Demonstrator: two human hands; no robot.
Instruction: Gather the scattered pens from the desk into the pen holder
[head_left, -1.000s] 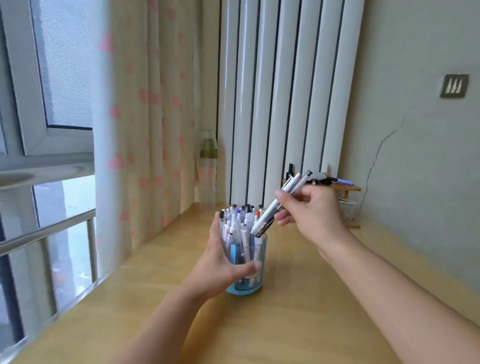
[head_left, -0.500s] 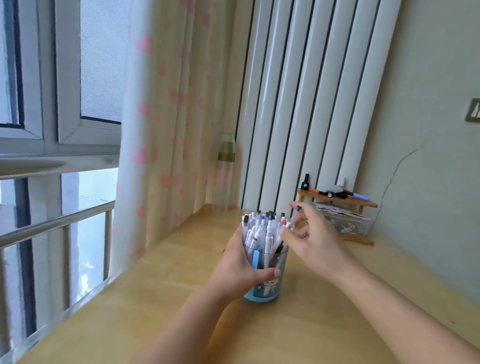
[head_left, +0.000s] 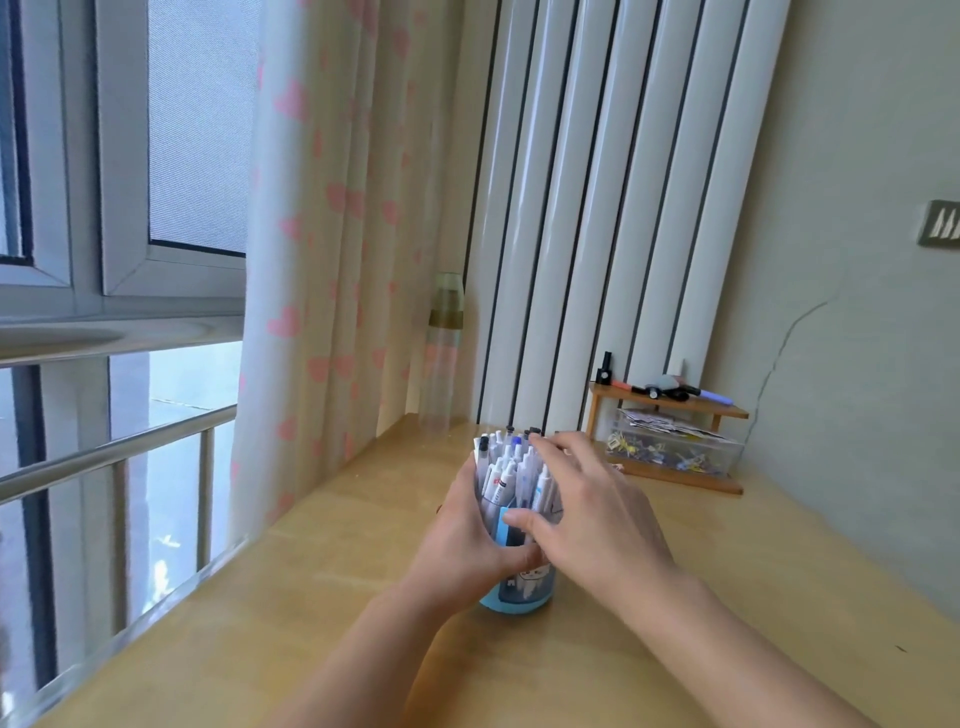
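A clear pen holder (head_left: 519, 597) with a blue base stands on the wooden desk (head_left: 311, 597), packed with several white pens (head_left: 501, 467) standing upright. My left hand (head_left: 467, 540) wraps around the holder's left side and front. My right hand (head_left: 587, 514) lies against the holder's right side, fingers spread over the pen tops and thumb on the front wall. No loose pen shows in either hand.
A small wooden shelf (head_left: 670, 405) at the back right carries markers and a small bottle, with a clear box of clips (head_left: 675, 447) under it. A clear tumbler (head_left: 441, 358) stands by the heart-print curtain (head_left: 332, 260). White slats lean on the wall.
One second ago my right hand held pens above the holder. Those pens now stand inside, and the hand has come down onto the holder's right side. The view has shifted closer.
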